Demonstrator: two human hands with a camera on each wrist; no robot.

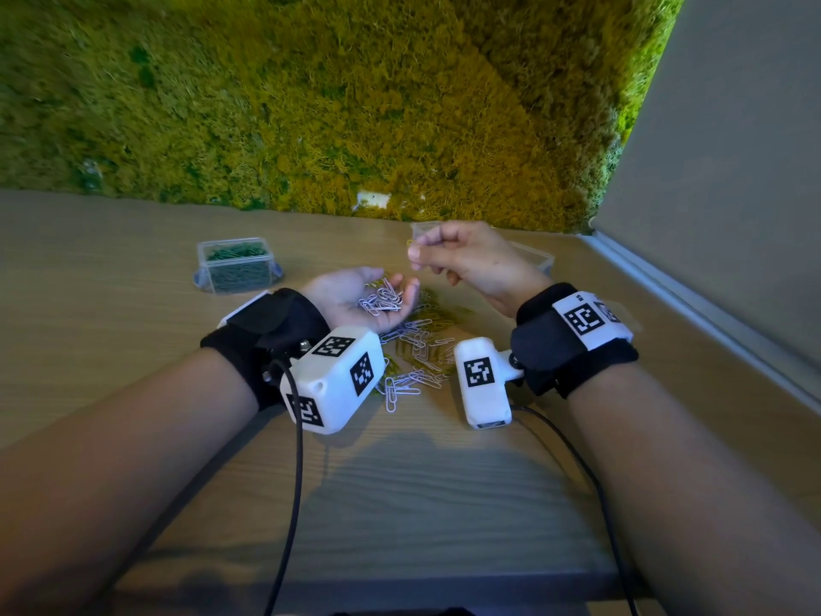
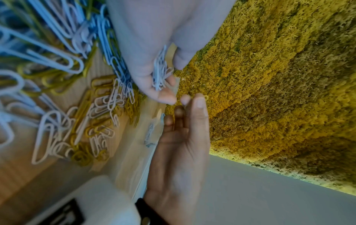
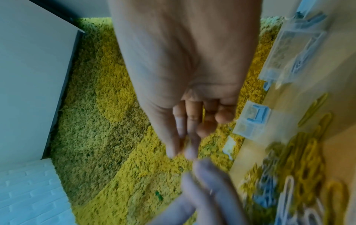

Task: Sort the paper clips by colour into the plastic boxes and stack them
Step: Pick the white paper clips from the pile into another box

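R hand (image 1: 462, 260) pinches yellow clip (image 1: 409, 245), long axis upright; L hand (image 1: 355, 300) cupped w/ white clips (image 1: 383, 301).

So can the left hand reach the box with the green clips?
Probably yes. The green box stands open on the table just beyond the left hand, nothing between them. But its palm is cupping white clips, so grabbing would spill them.

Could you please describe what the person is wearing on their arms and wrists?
Both forearms are bare, with no sleeves. Each wrist carries a black strap: left strap, right strap. On each strap sits a white box with black square markers: left box, right box. A black cable trails from each box.
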